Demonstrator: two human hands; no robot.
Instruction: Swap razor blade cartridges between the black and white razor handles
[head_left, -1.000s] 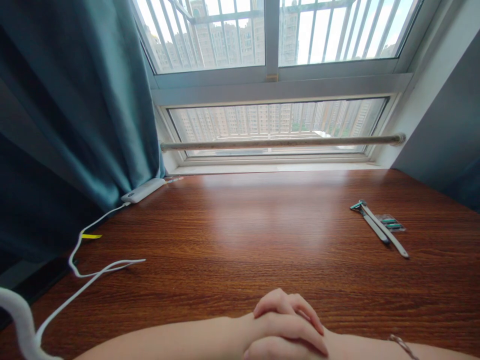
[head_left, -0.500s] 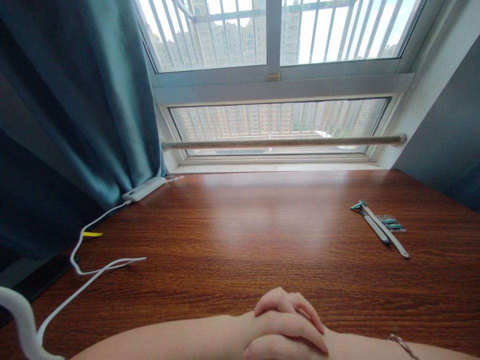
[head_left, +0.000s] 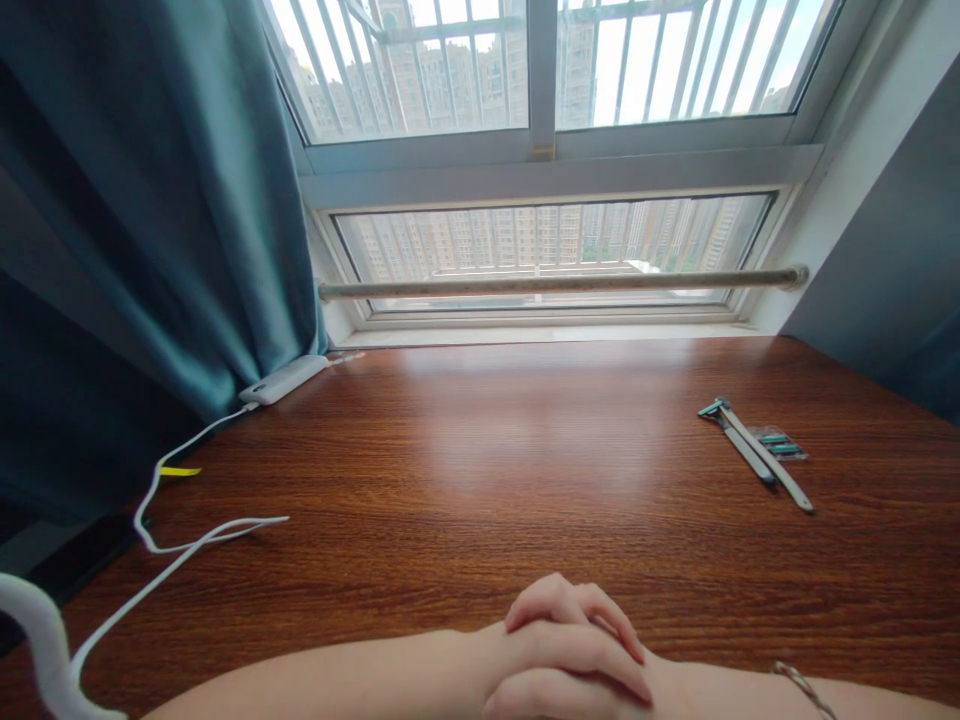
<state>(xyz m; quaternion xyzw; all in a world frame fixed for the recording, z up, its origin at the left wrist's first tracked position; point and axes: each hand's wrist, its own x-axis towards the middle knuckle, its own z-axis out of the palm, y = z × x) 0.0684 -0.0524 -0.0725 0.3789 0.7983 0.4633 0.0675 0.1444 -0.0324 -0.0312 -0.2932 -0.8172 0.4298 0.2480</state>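
At the bottom middle, my two hands are clasped together over the wooden tabletop [head_left: 450, 560]. My left hand [head_left: 574, 665] reaches in from the left, its fingers lying closed over my right hand [head_left: 555, 600]. The fingers of my right hand curl around the far side of my left; part of it is covered. A thin bracelet [head_left: 802, 685] circles my right wrist. Apart from both hands, to the right, two slim razors [head_left: 754, 450] lie side by side, with green at the head end. Beside them rests a small clear pack of green-and-black blades [head_left: 780, 443].
A white power strip or adapter [head_left: 285, 380] lies by the blue curtain [head_left: 225, 200] at left. Its white cable [head_left: 172, 548] loops across the table near a yellow strip [head_left: 181, 471]. A thick white curved tube [head_left: 41, 640] stands at lower left. Behind is a barred window [head_left: 540, 285].
The view has shifted very slightly, so the table items sit a little farther left. My hands stay clasped in the same pose.
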